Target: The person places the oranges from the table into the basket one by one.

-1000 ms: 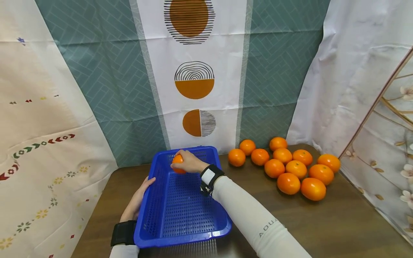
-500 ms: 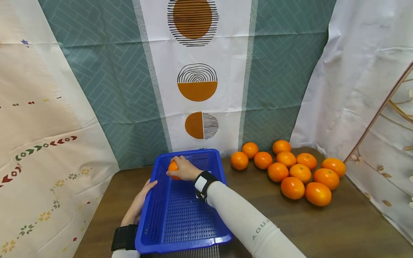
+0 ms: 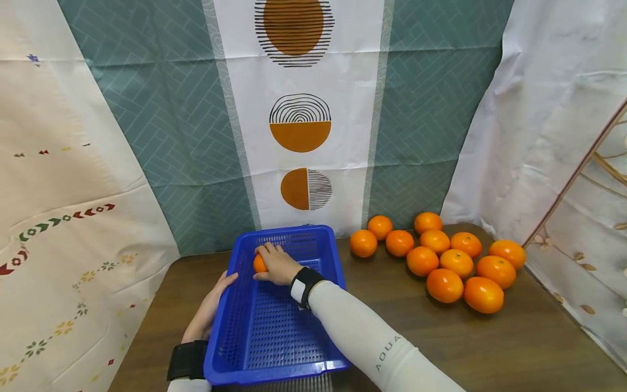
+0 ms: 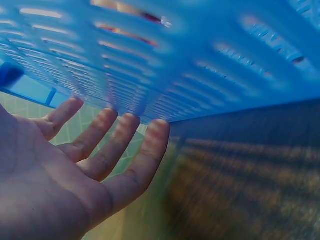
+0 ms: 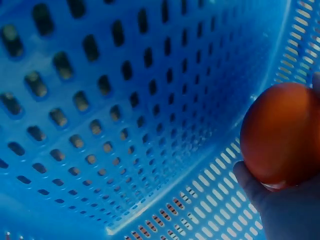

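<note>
Orange (image 3: 259, 264) came down toward the basket's (image 3: 289, 335) far left corner

Over the last second, the orange sank lower and shifted closer to the basket's left wall, and the right hand (image 3: 279, 265) came to cover more of it. That suggested the placing was well along but not finished: the fingers and thumb were closed around the fruit. Whether its underside touched the basket floor could not be told. The left hand (image 3: 213, 302) stayed at the left side, gripping the basket with its thumb over the rim and four fingertips against the outer wall.

The left and far walls stood near the orange, leaving little room that way; the open floor stretched toward the near end. The right forearm (image 3: 352, 321) crossed above the right rim, so any way back probably needed lift to pass that edge.

Beyond the rim, twelve loose oranges (image 3: 456, 263) sat grouped on the table (image 3: 465, 348), unmoved, the nearest just beside the far right corner. More tabletop showed in front of them. A hanging cloth (image 3: 426, 109) bounded the far side.
</note>
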Motion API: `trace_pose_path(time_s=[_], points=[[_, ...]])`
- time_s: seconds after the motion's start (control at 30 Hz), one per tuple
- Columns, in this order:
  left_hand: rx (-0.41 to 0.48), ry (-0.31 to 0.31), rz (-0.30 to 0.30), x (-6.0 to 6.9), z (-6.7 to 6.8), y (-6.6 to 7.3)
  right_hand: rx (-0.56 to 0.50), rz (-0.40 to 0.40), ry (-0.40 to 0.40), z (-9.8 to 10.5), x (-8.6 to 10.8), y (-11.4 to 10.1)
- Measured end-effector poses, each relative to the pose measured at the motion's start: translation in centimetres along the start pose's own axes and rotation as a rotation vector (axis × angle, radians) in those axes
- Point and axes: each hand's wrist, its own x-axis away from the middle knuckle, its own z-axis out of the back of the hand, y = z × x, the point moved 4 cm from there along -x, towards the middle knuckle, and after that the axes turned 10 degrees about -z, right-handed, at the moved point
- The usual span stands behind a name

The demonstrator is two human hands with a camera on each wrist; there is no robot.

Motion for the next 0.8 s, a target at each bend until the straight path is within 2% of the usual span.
trace_pose_path(time_s=[0.2, 0.43, 0.8], points=[[0.01, 0.0, -0.001, -0.02, -0.14, -0.21, 0.002, -0.001, -0.016, -0.42, 0.2, 0.06], [0.019, 0.002, -0.01, -0.1, -0.17, -0.08, 0.063, -0.01, -0.008, -0.61, -0.18, 0.2], [0.028, -0.01, -0.004, 0.13, -0.2, -0.14, -0.01, -0.007, 0.013, -0.02, -0.21, 0.11]])
